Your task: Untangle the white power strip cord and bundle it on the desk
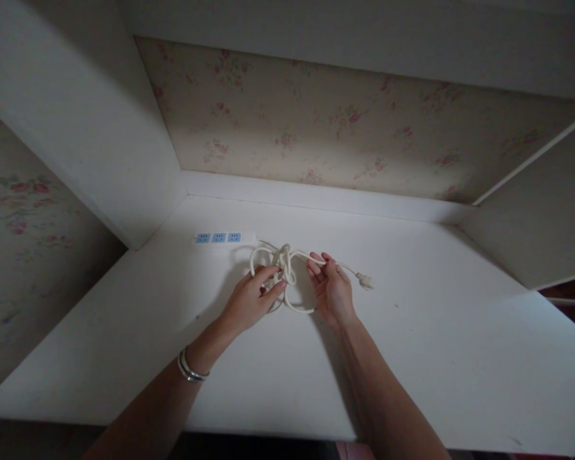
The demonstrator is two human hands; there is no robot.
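A white power strip with three blue sockets lies on the white desk. Its white cable is bundled into loops with a knot in the middle, and the plug lies off to the right. My left hand, with silver bangles at the wrist, pinches the left side of the cable bundle. My right hand has its fingers curled under the cable strand that runs to the plug.
The desk sits in a recess with floral wallpaper at the back and white side panels on the left and right. A shelf runs overhead. The desk's front edge is near me.
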